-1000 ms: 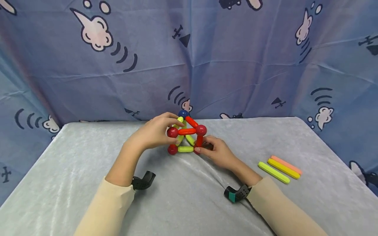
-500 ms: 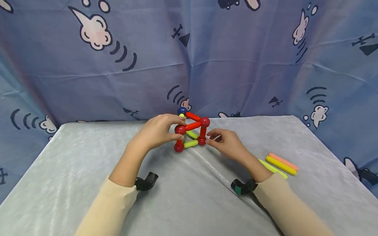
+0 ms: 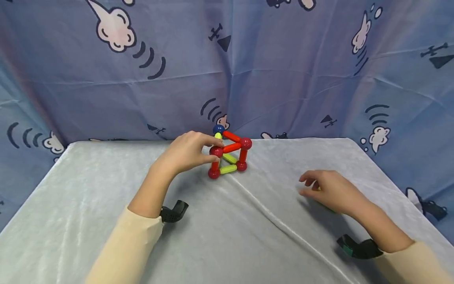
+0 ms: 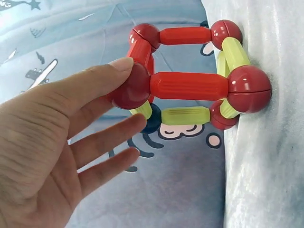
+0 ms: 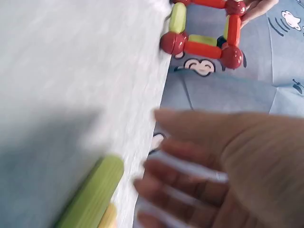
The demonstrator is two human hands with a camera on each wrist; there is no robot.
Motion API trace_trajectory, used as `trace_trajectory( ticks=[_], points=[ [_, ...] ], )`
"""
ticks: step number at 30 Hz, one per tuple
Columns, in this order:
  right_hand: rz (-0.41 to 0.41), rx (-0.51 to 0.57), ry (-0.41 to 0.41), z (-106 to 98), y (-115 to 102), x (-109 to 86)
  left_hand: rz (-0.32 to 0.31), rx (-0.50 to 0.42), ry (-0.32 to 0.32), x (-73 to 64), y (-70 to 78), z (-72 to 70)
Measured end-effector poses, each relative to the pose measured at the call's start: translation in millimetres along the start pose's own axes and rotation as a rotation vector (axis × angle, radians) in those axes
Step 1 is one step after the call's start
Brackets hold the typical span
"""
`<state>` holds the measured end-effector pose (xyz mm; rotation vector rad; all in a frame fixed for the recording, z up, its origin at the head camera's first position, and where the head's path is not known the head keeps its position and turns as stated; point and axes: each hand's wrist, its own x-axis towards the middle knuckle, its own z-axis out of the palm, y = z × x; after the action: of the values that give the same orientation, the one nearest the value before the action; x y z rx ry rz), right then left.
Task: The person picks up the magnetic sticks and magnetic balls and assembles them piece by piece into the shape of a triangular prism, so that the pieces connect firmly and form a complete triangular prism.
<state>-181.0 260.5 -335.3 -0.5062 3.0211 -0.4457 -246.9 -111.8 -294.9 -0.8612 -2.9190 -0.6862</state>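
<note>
A prism-like frame of magnetic rods and balls (image 3: 232, 148) stands on the covered table, with red and yellow-green rods and red balls. A blue ball (image 3: 218, 129) sits at its back top corner. My left hand (image 3: 186, 154) pinches the near upper red ball (image 4: 130, 88) between thumb and forefinger; its other fingers extend loosely. To the right, my right hand (image 3: 335, 191) hovers above the loose rods, fingers loosely bent and holding nothing. In the right wrist view a yellow-green rod (image 5: 92, 190) lies below that hand, with a yellow rod (image 5: 109, 216) beside it.
A pale grey cloth (image 3: 117, 236) with a long crease covers the table. Behind it hangs a blue patterned curtain (image 3: 276, 79). In the head view the right hand mostly hides the loose rods.
My right hand has left the frame's lower right ball and moved right, over the loose rods. The frame has turned slightly, with my left hand still pinching its upper corner ball.
</note>
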Motion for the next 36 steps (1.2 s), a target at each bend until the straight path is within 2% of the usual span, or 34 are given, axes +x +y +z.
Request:
trace_trajectory(
  ticks=[2, 6, 12, 14, 17, 21, 24, 28, 32, 36],
  points=[
    [0.056, -0.069, -0.004, 0.2, 8.4, -8.7, -0.006, -0.005, 0.002, 0.1, 0.9, -1.2],
    [0.137, -0.110, -0.026, 4.2, 19.0, -19.0, -0.009, -0.043, -0.001, -0.5, 1.5, -2.2],
    [0.134, -0.113, -0.034, 13.6, 26.8, -20.1, -0.023, -0.106, -0.001, -1.1, 0.6, -2.3],
    [0.096, -0.093, -0.012, 15.3, 26.1, -19.8, -0.024, -0.112, -0.002, -0.6, 0.8, -1.7],
    [-0.010, -0.050, 0.056, 13.3, 16.8, -16.4, -0.022, -0.116, 0.001, -0.2, 1.0, -1.3],
    [-0.168, 0.007, 0.130, 3.9, -10.7, -3.5, -0.022, -0.117, 0.006, 0.1, 0.1, -0.2],
    [-0.248, 0.054, 0.147, -2.3, -33.0, 10.6, -0.024, -0.119, 0.002, 1.0, -0.3, 0.3],
    [-0.322, 0.144, 0.117, -7.5, -59.6, 33.5, -0.025, -0.122, 0.001, 1.7, -0.6, 0.4],
    [-0.351, 0.251, 0.083, -11.8, -84.3, 58.9, -0.017, -0.111, 0.004, 1.1, -0.8, 0.1],
    [-0.405, 0.344, 0.115, -16.6, -103.9, 79.8, 0.000, -0.094, 0.004, 0.3, -1.2, -0.3]
  ],
)
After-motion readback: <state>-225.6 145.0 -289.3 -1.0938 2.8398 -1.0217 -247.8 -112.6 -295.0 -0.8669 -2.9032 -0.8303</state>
